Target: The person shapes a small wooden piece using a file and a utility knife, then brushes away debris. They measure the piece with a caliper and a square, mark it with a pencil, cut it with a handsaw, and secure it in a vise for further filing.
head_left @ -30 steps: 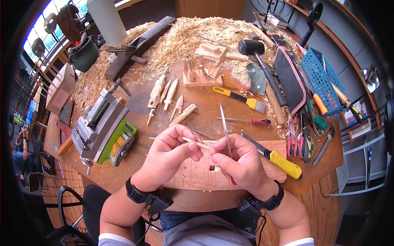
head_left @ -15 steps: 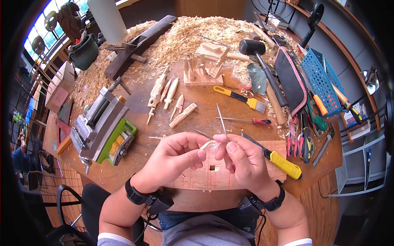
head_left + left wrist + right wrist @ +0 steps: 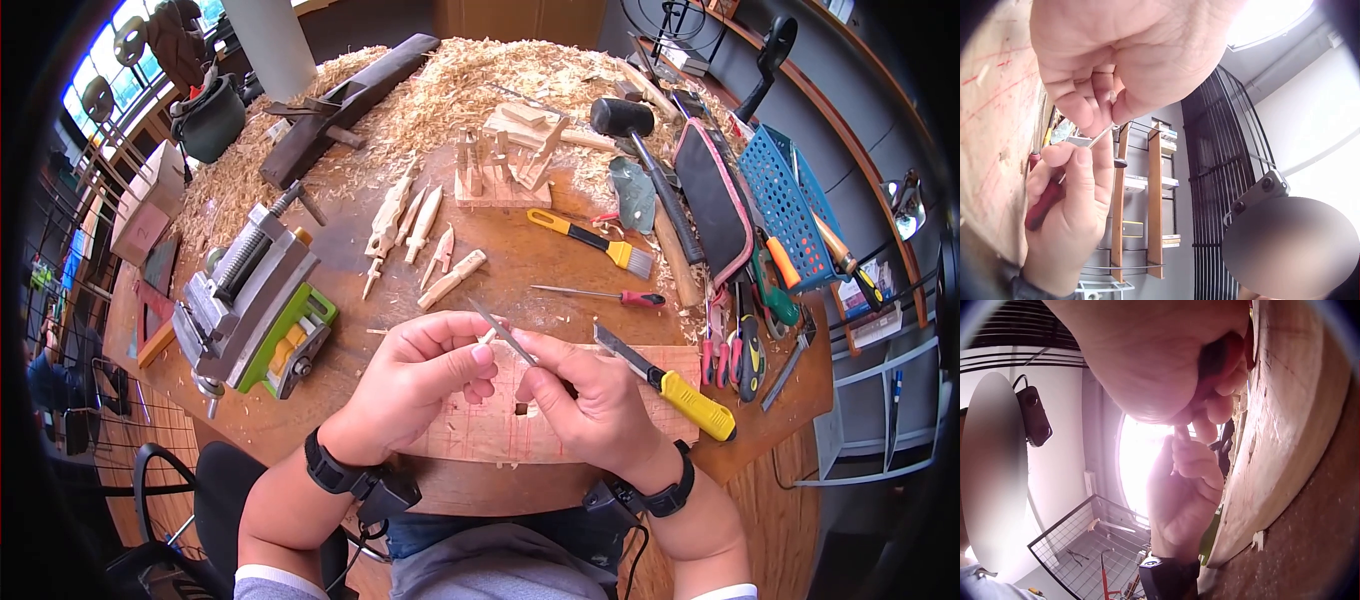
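Observation:
My left hand (image 3: 420,370) pinches a small pale wooden strip (image 3: 487,338) between thumb and forefinger, with most of it hidden by the fingers. In my right hand (image 3: 595,395) is a slim needle file (image 3: 505,335), its grey blade slanting up and left across the strip's end. The file's red handle (image 3: 1044,206) lies inside the right palm in the left wrist view. Both hands are close together over a wooden board (image 3: 470,435) marked with red lines, which has a small square hole (image 3: 521,409).
A grey vise (image 3: 245,300) stands at the left. Carved wooden pieces (image 3: 390,225), a brush (image 3: 590,243) and a red-handled tool (image 3: 640,298) lie beyond the hands. A yellow utility knife (image 3: 695,403) rests on the board's right end. Shavings (image 3: 480,75) cover the back.
The file has swung from nearly upright to a leftward slant, and its blade now crosses the wooden strip. My left hand has turned the strip, so less of it shows.

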`<state>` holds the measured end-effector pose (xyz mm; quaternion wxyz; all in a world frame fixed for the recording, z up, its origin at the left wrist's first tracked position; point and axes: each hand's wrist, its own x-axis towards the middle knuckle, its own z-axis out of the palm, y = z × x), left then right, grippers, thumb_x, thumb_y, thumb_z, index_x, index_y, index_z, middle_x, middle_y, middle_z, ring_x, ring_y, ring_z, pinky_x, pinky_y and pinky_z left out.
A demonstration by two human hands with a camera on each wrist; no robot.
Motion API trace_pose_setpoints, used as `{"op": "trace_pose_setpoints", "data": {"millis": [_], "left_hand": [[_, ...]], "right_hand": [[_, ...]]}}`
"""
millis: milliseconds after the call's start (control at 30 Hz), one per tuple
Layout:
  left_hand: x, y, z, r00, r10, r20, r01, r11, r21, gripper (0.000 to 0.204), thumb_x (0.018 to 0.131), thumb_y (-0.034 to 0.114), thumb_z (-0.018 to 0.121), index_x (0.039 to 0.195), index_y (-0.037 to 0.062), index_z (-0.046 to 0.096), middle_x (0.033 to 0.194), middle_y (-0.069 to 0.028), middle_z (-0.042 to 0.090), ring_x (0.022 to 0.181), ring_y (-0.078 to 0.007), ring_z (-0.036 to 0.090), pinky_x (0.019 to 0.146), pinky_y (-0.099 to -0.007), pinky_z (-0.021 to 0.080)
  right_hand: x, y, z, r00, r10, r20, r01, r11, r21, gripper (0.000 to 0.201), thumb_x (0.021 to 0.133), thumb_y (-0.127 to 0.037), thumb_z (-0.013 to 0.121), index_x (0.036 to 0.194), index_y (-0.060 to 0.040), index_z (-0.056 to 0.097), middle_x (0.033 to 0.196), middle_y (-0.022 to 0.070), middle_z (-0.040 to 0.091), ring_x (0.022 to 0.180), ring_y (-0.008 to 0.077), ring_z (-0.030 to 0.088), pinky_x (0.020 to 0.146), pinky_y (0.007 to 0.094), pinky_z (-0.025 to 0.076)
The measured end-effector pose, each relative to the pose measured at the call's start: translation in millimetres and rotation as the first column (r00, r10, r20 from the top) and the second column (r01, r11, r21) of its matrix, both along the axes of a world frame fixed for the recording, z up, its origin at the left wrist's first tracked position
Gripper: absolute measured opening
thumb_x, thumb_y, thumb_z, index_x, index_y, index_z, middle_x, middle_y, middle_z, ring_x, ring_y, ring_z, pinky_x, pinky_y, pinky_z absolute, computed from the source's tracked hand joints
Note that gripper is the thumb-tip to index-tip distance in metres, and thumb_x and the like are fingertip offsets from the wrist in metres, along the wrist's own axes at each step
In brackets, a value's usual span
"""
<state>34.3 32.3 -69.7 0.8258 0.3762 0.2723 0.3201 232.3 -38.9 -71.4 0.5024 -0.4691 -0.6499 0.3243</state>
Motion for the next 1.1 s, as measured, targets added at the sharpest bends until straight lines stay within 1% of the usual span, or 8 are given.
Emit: {"op": "trace_pose_setpoints", "data": {"millis": [233, 333, 533, 633, 833, 900, 1033, 1100], "left_hand": [[0.2, -0.9, 1.7, 1.000, 0.013, -0.011, -0.013, 1.000, 0.027, 0.020, 0.094, 0.004, 0.066, 0.114, -0.0006, 0.065, 0.094, -0.0052, 0.069, 0.076, -0.0099, 0.065, 0.069, -0.0239, 0.053], [1.1, -0.3, -2.5, 0.999, 0.036, 0.021, -0.037, 0.999, 0.012, 0.018, 0.092, -0.004, 0.063, 0.110, 0.0002, 0.064, 0.091, -0.0084, 0.070, 0.078, -0.0146, 0.070, 0.070, -0.0253, 0.059], [3.7, -2.2, -3.6, 0.999, -0.025, -0.026, 0.025, 0.999, 0.030, 0.020, 0.091, -0.004, 0.064, 0.110, 0.0002, 0.066, 0.091, -0.0089, 0.070, 0.079, -0.0144, 0.070, 0.070, -0.0261, 0.058], [8.3, -5.7, 0.0, 0.996, -0.039, -0.079, 0.044, 0.998, 0.055, 0.020, 0.092, -0.002, 0.064, 0.112, 0.0009, 0.066, 0.090, -0.0091, 0.070, 0.076, -0.0151, 0.069, 0.067, -0.0264, 0.057], [3.3, -2.6, -3.8, 0.999, 0.033, 0.015, -0.032, 0.999, -0.009, 0.018, 0.096, 0.001, 0.060, 0.113, 0.0019, 0.065, 0.089, -0.0099, 0.070, 0.074, -0.0169, 0.069, 0.066, -0.0268, 0.056], [2.4, -2.8, -3.2, 1.000, 0.020, 0.011, -0.021, 1.000, 0.016, 0.020, 0.097, 0.009, 0.064, 0.115, 0.0012, 0.065, 0.093, -0.0056, 0.070, 0.076, -0.0111, 0.065, 0.068, -0.0247, 0.052], [1.4, -2.1, -2.6, 0.999, 0.027, 0.030, -0.027, 1.000, 0.000, 0.018, 0.097, 0.008, 0.064, 0.113, 0.0012, 0.065, 0.093, -0.0056, 0.070, 0.075, -0.0110, 0.065, 0.068, -0.0246, 0.052], [1.1, -1.2, -6.1, 0.999, 0.027, 0.024, -0.028, 0.999, 0.018, 0.015, 0.096, 0.001, 0.061, 0.109, 0.0021, 0.065, 0.088, -0.0095, 0.070, 0.073, -0.0153, 0.069, 0.065, -0.0267, 0.057]], "right_hand": [[0.5, 0.3, 1.2, 0.998, -0.013, 0.068, 0.011, 0.999, 0.031, 0.037, 0.087, 0.005, 0.062, 0.124, 0.0013, 0.064, 0.076, 0.0151, 0.067, 0.066, 0.0241, 0.068, 0.063, 0.0338, 0.052], [0.2, 0.5, 2.0, 0.997, -0.020, 0.077, 0.016, 0.999, 0.051, 0.036, 0.086, 0.005, 0.062, 0.122, 0.0011, 0.065, 0.077, 0.0156, 0.068, 0.068, 0.0245, 0.069, 0.064, 0.0335, 0.053], [-1.5, -1.7, -0.8, 0.998, -0.062, 0.033, 0.062, 0.998, 0.009, 0.033, 0.090, 0.003, 0.060, 0.123, 0.0015, 0.064, 0.079, 0.0148, 0.069, 0.071, 0.0225, 0.071, 0.066, 0.0320, 0.055], [2.0, -2.0, 3.4, 0.991, -0.114, -0.064, 0.108, 0.990, -0.095, 0.032, 0.092, 0.002, 0.060, 0.124, 0.0018, 0.063, 0.080, 0.0133, 0.070, 0.071, 0.0193, 0.070, 0.066, 0.0309, 0.055], [0.9, -1.5, 2.8, 0.999, -0.019, -0.037, 0.017, 0.998, -0.067, 0.031, 0.092, 0.003, 0.060, 0.122, 0.0033, 0.064, 0.079, 0.0128, 0.070, 0.069, 0.0183, 0.069, 0.065, 0.0301, 0.054], [0.8, -0.6, 2.4, 0.999, 0.001, -0.038, -0.002, 0.999, -0.039, 0.029, 0.091, 0.004, 0.060, 0.120, 0.0046, 0.065, 0.077, 0.0135, 0.070, 0.068, 0.0196, 0.069, 0.064, 0.0308, 0.054], [-0.2, -0.3, 3.4, 1.000, -0.007, -0.028, 0.006, 0.999, -0.039, 0.029, 0.089, 0.004, 0.061, 0.118, 0.0053, 0.066, 0.076, 0.0141, 0.069, 0.067, 0.0205, 0.069, 0.063, 0.0314, 0.054], [0.6, 0.3, 5.1, 1.000, 0.000, 0.027, 0.001, 1.000, -0.017, 0.028, 0.090, 0.004, 0.061, 0.117, 0.0051, 0.066, 0.077, 0.0145, 0.070, 0.067, 0.0205, 0.069, 0.063, 0.0311, 0.054]]}}
